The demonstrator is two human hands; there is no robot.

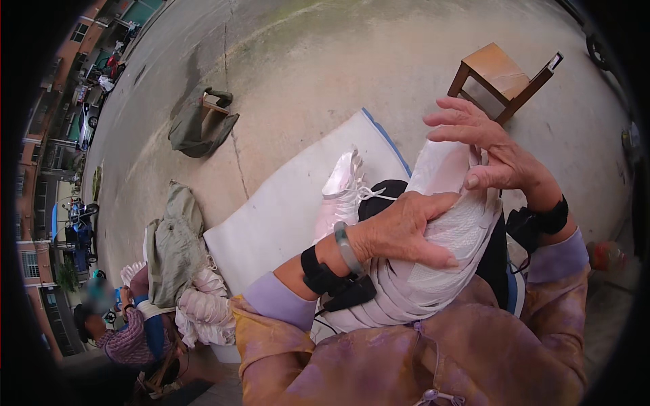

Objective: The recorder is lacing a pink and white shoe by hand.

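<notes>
Across my lap lies a thick stack of thin white and pale pink layered sheets [433, 277], its edges fanned in curved rows. I cannot tell whether they are cloth or paper. My left hand [406, 227] rests on the stack, thumb and fingers apart. At the stack's far end my right hand [491, 145] has its fingers stretched out, with the thumb against the sheets' edge. A pale upright flap [437, 162] of the stack stands beneath those fingers. Just beyond my left wrist is a pinkish white bundle [332, 210] tied with white string.
A white mat [271, 210] with a blue edge lies on concrete ahead. A wooden chair [497, 71] stands far right, and a dark cloth [200, 132] drapes a small stool far left. Left of me are a grey-green cloth [176, 243], more pale bundles [206, 308] and a seated person [132, 331].
</notes>
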